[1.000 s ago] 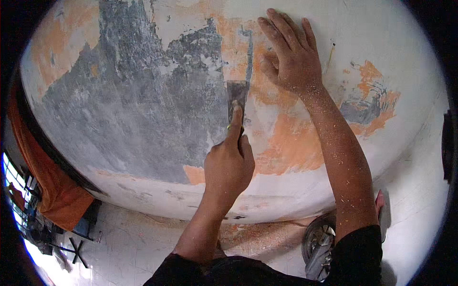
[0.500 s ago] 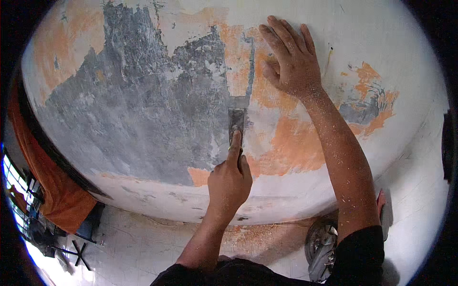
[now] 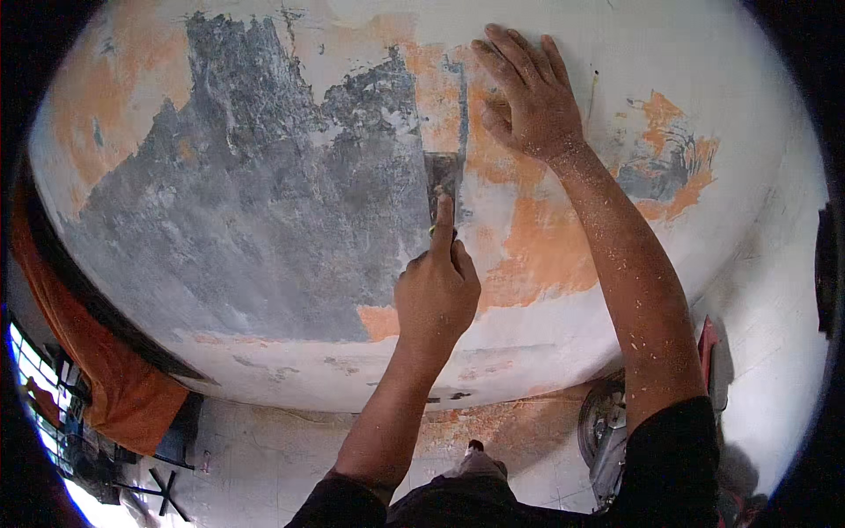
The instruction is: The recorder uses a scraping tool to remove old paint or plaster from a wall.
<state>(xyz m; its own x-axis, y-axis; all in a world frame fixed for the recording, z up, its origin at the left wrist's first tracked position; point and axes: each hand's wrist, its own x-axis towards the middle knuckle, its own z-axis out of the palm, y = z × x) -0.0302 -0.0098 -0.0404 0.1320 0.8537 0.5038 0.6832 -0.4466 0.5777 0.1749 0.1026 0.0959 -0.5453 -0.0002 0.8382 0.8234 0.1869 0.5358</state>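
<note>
In front of me is a wall [image 3: 264, 220] whose white and orange paint is scraped away to bare grey over a wide patch. My left hand [image 3: 437, 290] is closed around a scraper [image 3: 443, 167], its index finger stretched along the blade. The blade lies against the wall, its wide edge at the lower end of an orange and white strip between grey areas. Higher up to the right, my right hand [image 3: 532, 97] rests flat on the white and orange paint, fingers spread, holding nothing. Pale flakes cling to the right forearm.
An orange cloth [image 3: 123, 387] hangs at the lower left, near a dark cross-shaped stand foot [image 3: 163, 495]. At the lower right, by the wall's base, is a round metal object [image 3: 603, 431], partly hidden by my arm. Orange debris [image 3: 519, 431] lies on the tiled floor.
The scraper in my left hand has slid upward along the wall, shortening the orange and white strip above it. My right hand stays flat at about the same spot.
</note>
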